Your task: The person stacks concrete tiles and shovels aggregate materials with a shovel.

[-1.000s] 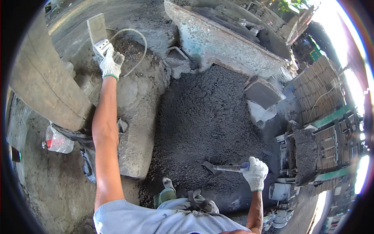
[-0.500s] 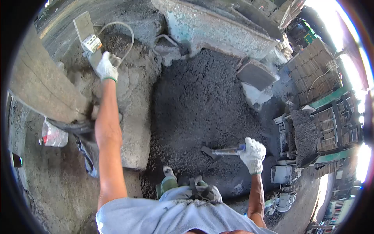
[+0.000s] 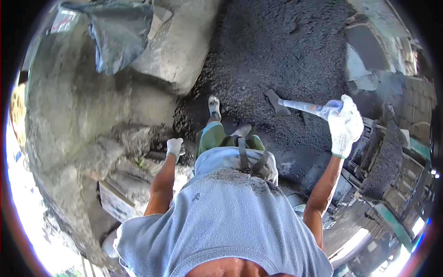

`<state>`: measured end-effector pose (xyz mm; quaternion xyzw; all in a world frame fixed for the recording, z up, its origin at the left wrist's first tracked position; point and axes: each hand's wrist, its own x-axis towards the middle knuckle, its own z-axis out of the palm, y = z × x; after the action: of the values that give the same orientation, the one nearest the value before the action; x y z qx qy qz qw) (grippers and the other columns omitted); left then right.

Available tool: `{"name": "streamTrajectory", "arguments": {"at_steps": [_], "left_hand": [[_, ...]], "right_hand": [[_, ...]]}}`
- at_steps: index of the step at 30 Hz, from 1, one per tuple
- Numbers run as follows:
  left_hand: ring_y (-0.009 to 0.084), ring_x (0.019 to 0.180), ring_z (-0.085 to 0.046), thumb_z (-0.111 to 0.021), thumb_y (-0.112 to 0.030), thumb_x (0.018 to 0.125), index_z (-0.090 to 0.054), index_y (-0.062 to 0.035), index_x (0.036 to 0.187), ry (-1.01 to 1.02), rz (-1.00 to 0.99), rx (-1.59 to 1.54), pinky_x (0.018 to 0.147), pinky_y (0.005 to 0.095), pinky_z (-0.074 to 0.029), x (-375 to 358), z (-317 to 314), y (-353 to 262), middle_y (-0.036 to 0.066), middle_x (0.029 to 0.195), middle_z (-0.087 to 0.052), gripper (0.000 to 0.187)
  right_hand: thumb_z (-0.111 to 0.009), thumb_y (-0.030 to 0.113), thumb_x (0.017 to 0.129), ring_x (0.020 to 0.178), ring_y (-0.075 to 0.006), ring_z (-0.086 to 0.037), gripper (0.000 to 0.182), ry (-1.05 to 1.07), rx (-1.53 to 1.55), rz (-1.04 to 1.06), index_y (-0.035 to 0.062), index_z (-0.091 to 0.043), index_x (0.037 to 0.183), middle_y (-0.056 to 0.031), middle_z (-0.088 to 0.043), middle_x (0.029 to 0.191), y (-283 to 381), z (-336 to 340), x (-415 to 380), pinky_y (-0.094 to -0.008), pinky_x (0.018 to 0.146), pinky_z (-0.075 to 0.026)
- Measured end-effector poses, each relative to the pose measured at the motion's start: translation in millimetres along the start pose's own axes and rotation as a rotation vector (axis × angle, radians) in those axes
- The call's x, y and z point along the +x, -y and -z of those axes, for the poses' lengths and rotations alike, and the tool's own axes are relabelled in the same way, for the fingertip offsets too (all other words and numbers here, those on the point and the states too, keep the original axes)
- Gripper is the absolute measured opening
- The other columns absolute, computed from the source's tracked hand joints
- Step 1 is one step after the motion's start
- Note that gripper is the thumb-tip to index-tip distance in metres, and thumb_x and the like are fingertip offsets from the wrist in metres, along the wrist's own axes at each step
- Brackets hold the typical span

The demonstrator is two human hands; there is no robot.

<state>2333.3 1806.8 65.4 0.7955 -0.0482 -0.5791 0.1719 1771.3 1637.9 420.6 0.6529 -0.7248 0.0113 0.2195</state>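
Observation:
My right hand (image 3: 345, 127), in a white knitted glove, grips the end of the handle of a short hoe (image 3: 302, 106). Its flat metal head (image 3: 277, 102) is over the dark, damp, grainy material (image 3: 281, 55) on the floor. My left hand (image 3: 175, 147), also gloved in white, hangs low beside my left hip. Its fingers look curled, and nothing shows in them. Below me, one foot (image 3: 214, 106) stands at the edge of the dark heap.
A smooth concrete block (image 3: 180, 51) borders the heap on the left, with a dark plastic sheet (image 3: 117, 34) hanging beside it. Rough slabs (image 3: 117, 198) lie at the lower left. A conveyor-like machine with a green frame (image 3: 392, 221) stands on the right.
My left hand has come away from the switch box on its board and dropped to my side. The view has tilted down; the hoe stays in my right hand.

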Motion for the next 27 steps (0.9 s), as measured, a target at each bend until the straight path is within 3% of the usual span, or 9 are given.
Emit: {"name": "streamTrajectory", "arguments": {"at_steps": [3, 5, 7, 11, 14, 18, 22, 25, 27], "left_hand": [[0.0234, 0.057, -0.062, -0.067, -0.019, 0.089, -0.064, -0.0053, 0.099, -0.026, -0.032, -0.004, 0.058, 0.0457, -0.058, -37.4, -2.0, 36.5, 0.010, 0.080, -0.064, 0.017], [0.0216, 0.065, -0.064, -0.067, -0.020, 0.090, -0.070, -0.0038, 0.106, -0.019, -0.129, 0.005, 0.060, 0.0429, -0.058, -55.6, -19.0, 40.2, 0.005, 0.080, -0.066, 0.023], [0.0198, 0.062, -0.065, -0.068, -0.020, 0.089, -0.070, -0.0005, 0.098, 0.038, -0.255, 0.042, 0.058, 0.0377, -0.058, -69.1, -38.2, 35.1, 0.008, 0.081, -0.068, 0.021], [0.0193, 0.069, -0.067, -0.066, -0.021, 0.091, -0.070, 0.0013, 0.107, 0.128, -0.228, -0.018, 0.065, 0.0349, -0.059, -114.3, -72.4, 6.5, 0.010, 0.090, -0.070, 0.027], [0.0174, 0.069, -0.067, -0.066, -0.022, 0.093, -0.070, 0.0003, 0.105, 0.154, -0.253, 0.020, 0.064, 0.0329, -0.059, -126.2, -79.1, -3.9, 0.010, 0.089, -0.070, 0.026], [0.0149, 0.060, -0.062, -0.066, -0.018, 0.091, -0.069, -0.0008, 0.097, 0.212, -0.254, 0.044, 0.055, 0.0324, -0.056, -104.1, -68.5, -11.1, 0.006, 0.078, -0.066, 0.018], [0.0156, 0.058, -0.062, -0.066, -0.018, 0.090, -0.068, -0.0029, 0.087, 0.180, -0.282, 0.120, 0.052, 0.0317, -0.055, -76.9, -49.4, -36.1, 0.006, 0.074, -0.065, 0.015], [0.0158, 0.060, -0.064, -0.066, -0.019, 0.090, -0.068, -0.0037, 0.091, 0.221, -0.371, 0.132, 0.053, 0.0324, -0.056, -65.9, -21.1, -60.2, 0.005, 0.076, -0.066, 0.015], [0.0154, 0.061, -0.064, -0.065, -0.020, 0.091, -0.067, -0.0041, 0.096, 0.219, -0.380, 0.089, 0.053, 0.0313, -0.056, -63.6, -6.7, -79.6, 0.005, 0.079, -0.066, 0.016]], "right_hand": [[-0.067, 0.021, 0.083, 0.097, -0.0296, -0.073, 0.041, 0.167, 0.000, -0.048, 0.0161, -0.067, 0.123, -0.0087, -0.075, 0.110, -3.3, 1.7, 2.6, -0.0428, 0.086, -0.057], [-0.068, 0.023, 0.082, 0.099, -0.0301, -0.073, 0.044, 0.131, 0.031, -0.009, 0.0158, -0.067, 0.125, -0.0085, -0.075, 0.111, -5.0, 2.1, 0.0, -0.0429, 0.088, -0.057], [-0.069, 0.024, 0.082, 0.099, -0.0302, -0.073, 0.044, 0.096, 0.026, 0.017, 0.0156, -0.067, 0.125, -0.0086, -0.075, 0.112, -8.9, 1.0, -3.5, -0.0429, 0.088, -0.056], [-0.069, 0.024, 0.082, 0.097, -0.0301, -0.072, 0.045, 0.050, 0.009, 0.060, 0.0151, -0.065, 0.126, -0.0086, -0.074, 0.109, -13.5, -4.8, -2.1, -0.0429, 0.086, -0.056], [-0.069, 0.024, 0.081, 0.082, -0.0304, -0.071, 0.040, -0.022, 0.037, 0.092, 0.0137, -0.064, 0.119, -0.0087, -0.072, 0.096, -13.3, -8.4, 3.6, -0.0451, 0.073, -0.057], [-0.068, 0.024, 0.082, 0.080, -0.0302, -0.071, 0.033, -0.118, 0.021, 0.132, 0.0139, -0.063, 0.113, -0.0091, -0.071, 0.092, -16.1, -5.8, -9.4, -0.0456, 0.070, -0.056], [-0.070, 0.026, 0.079, 0.079, -0.0284, -0.071, 0.020, 0.025, 0.036, -0.038, 0.0157, -0.066, 0.096, -0.0066, -0.071, 0.085, -0.3, 18.6, -19.2, -0.0457, 0.070, -0.055], [-0.071, 0.028, 0.080, 0.079, -0.0283, -0.071, 0.017, -0.012, 0.163, 0.073, 0.0168, -0.065, 0.092, -0.0064, -0.071, 0.084, 6.0, 30.2, -34.3, -0.0442, 0.070, -0.055], [-0.069, 0.027, 0.082, 0.083, -0.0291, -0.072, 0.017, 0.016, 0.089, 0.007, 0.0161, -0.066, 0.095, -0.0081, -0.071, 0.086, 2.5, 54.3, -39.9, -0.0437, 0.075, -0.056]]}}
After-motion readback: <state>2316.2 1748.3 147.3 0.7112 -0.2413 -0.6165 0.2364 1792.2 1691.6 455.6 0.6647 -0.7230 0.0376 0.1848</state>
